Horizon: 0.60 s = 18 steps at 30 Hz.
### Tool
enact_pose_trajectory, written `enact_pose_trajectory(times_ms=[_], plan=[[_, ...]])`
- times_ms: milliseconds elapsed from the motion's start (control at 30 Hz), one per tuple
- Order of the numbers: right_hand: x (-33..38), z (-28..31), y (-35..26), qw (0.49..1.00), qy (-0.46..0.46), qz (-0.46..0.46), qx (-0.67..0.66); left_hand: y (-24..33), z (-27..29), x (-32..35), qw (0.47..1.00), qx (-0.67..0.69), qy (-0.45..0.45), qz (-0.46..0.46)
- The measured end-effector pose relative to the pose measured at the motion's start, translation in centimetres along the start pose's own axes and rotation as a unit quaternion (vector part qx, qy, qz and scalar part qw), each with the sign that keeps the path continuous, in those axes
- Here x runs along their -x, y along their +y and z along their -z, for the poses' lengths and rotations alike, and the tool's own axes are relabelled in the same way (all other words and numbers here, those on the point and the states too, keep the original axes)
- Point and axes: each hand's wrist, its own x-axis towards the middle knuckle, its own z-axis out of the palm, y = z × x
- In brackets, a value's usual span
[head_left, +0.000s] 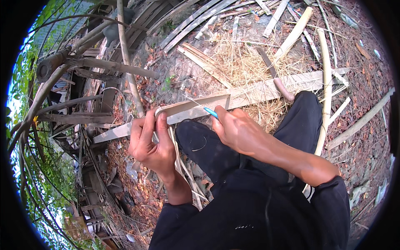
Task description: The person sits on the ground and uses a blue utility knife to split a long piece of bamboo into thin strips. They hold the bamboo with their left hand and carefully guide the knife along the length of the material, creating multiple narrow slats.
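Observation:
My left hand [151, 141] is closed, its thumb and fingers pinching the near-left end of a short, pale brown strip of split wood or bamboo [196, 104]. The strip's far end reaches over a long grey plank [258, 92] lying across in front of my knees. My right hand [233, 125] grips a thin tool with a bright blue handle [211, 112]; its slim, pale shaft points up and left over the strip. I cannot make out the kind of its tip. Right of the strip, a long knife with a dark blade and brown handle [283, 89] rests on the plank.
Dry straw [233, 58] and split wooden slats [204, 62] lie beyond the plank. A peeled pole [325, 91] stretches along my right knee. At left stand a wooden frame of poles [112, 66] and leafy branches. Leaf litter covers the ground at right.

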Motion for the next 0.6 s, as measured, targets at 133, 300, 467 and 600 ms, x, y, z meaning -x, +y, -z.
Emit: enact_pose_trajectory(times_ms=[133, 300, 467, 600], plan=[[-1.1, 0.5, -3.9, 0.999, 0.013, 0.024, -0.041, 0.7, 1.4, -0.3, 1.000, -0.020, -0.013, -0.002], [0.0, -1.2, 1.9, 0.997, -0.040, -0.069, -0.013, 0.6, 0.8, -0.2, 1.000, 0.003, 0.000, 0.006], [0.0, -1.9, 1.9, 0.994, -0.031, -0.102, -0.006, 0.6, 0.4, 0.1, 1.000, -0.012, -0.029, -0.005], [1.3, -3.3, 6.5, 0.998, -0.007, -0.059, -0.004, 0.2, 0.7, 0.5, 0.999, 0.013, -0.023, -0.019]])
